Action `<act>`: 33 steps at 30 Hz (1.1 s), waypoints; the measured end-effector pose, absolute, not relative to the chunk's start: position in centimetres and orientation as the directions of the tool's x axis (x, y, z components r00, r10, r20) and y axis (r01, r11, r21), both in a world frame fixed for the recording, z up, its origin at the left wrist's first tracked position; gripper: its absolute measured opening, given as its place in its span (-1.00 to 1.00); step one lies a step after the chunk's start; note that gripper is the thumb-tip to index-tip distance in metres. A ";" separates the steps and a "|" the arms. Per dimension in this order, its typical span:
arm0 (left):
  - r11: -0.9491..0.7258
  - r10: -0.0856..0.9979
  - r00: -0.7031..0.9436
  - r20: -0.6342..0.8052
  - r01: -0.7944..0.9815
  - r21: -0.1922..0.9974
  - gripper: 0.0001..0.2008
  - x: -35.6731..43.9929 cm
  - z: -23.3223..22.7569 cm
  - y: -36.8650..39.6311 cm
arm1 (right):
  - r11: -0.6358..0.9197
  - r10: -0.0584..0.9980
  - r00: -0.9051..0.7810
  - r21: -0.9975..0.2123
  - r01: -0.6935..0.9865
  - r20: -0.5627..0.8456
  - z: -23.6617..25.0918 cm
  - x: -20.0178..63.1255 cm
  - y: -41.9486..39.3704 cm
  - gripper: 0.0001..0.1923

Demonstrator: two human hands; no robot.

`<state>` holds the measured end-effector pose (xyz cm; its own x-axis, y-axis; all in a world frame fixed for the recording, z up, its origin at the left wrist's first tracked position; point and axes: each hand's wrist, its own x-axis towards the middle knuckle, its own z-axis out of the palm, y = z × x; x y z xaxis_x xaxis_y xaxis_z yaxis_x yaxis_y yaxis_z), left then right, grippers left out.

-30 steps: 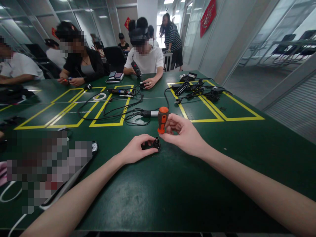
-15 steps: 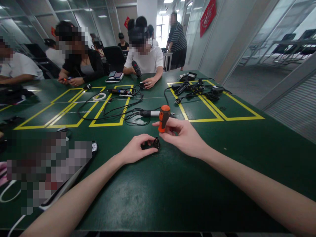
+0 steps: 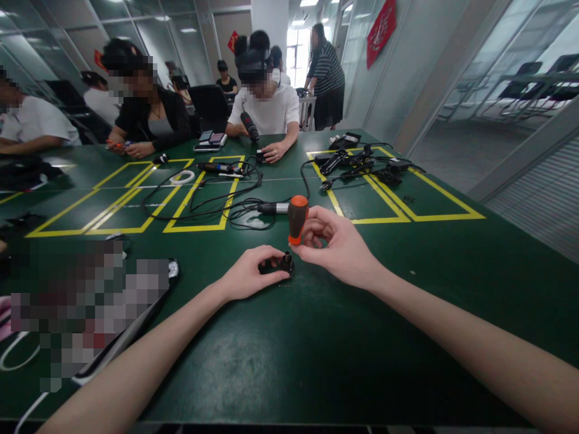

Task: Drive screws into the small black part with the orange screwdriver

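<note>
The right hand (image 3: 337,247) gripped an upright screwdriver (image 3: 297,219) on the small black part (image 3: 284,263) pinned by the left hand (image 3: 248,272), driving apparently unfinished.

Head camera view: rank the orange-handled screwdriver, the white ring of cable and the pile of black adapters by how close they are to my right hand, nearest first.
1. orange-handled screwdriver: gripped in the right hand, upright over the small black part.
2. pile of black adapters: farther back on the table, inside the right yellow box.
3. white ring of cable: far back to the left, on a yellow line.
</note>
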<state>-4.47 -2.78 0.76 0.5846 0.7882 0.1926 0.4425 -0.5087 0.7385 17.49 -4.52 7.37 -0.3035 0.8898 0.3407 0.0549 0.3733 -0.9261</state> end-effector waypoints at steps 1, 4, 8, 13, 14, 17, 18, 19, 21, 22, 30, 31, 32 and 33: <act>-0.508 0.789 0.584 0.192 0.443 0.739 -0.72 -4.5 0.8 -2.8 | 0.374 0.889 -0.306 -0.926 0.057 0.340 7.3 17.5 -4.5 -0.70; -0.506 0.788 0.585 0.190 0.441 0.741 -0.71 -4.5 0.8 -2.7 | 0.370 0.894 -0.298 -0.927 0.066 0.336 7.2 17.5 -4.6 -0.69; -0.508 0.786 0.588 0.190 0.439 0.741 -0.72 -4.5 0.8 -2.7 | 0.357 0.906 -0.268 -0.932 0.064 0.328 7.1 17.5 -4.6 -0.67; -0.510 0.788 0.585 0.194 0.442 0.738 -0.72 -4.6 0.7 -2.7 | 0.302 0.915 -0.293 -0.952 0.040 0.278 7.0 17.5 -4.6 -0.57; -0.511 0.787 0.584 0.196 0.440 0.738 -0.72 -4.6 0.6 -2.7 | 0.293 0.915 -0.300 -0.956 0.032 0.270 7.0 17.5 -4.6 -0.54; -0.519 0.784 0.583 0.211 0.430 0.739 -0.72 -4.6 0.5 -2.7 | 0.272 0.915 -0.314 -0.962 0.011 0.255 7.1 17.5 -4.7 -0.47; -0.522 0.783 0.583 0.216 0.427 0.738 -0.72 -4.6 0.5 -2.7 | 0.266 0.915 -0.317 -0.964 0.006 0.250 7.2 17.5 -4.7 -0.45; -0.524 0.782 0.584 0.218 0.425 0.738 -0.72 -4.6 0.5 -2.7 | 0.255 0.916 -0.321 -0.967 0.003 0.241 7.2 17.5 -4.7 -0.43; -0.525 0.781 0.586 0.217 0.427 0.736 -0.72 -4.6 0.4 -2.7 | 0.215 0.919 -0.338 -0.977 -0.007 0.205 7.2 17.5 -4.8 -0.38; -0.524 0.781 0.587 0.214 0.429 0.736 -0.71 -4.6 0.4 -2.7 | 0.185 0.919 -0.351 -0.983 -0.016 0.179 7.3 17.5 -4.8 -0.35; -0.503 0.789 0.589 0.174 0.458 0.733 -0.69 -4.7 0.7 -2.8 | 0.052 0.900 -0.425 -0.992 -0.112 0.095 7.6 17.3 -4.9 -0.25; -0.500 0.790 0.588 0.170 0.460 0.733 -0.70 -4.7 0.7 -2.8 | 0.054 0.901 -0.422 -0.992 -0.114 0.098 7.6 17.2 -4.9 -0.26; -0.499 0.791 0.588 0.168 0.463 0.733 -0.70 -4.7 0.7 -2.8 | 0.056 0.902 -0.419 -0.992 -0.115 0.100 7.6 17.2 -5.0 -0.28; -0.500 0.792 0.586 0.169 0.465 0.730 -0.69 -4.7 0.8 -2.8 | 0.059 0.903 -0.418 -0.992 -0.115 0.102 7.6 17.2 -5.0 -0.29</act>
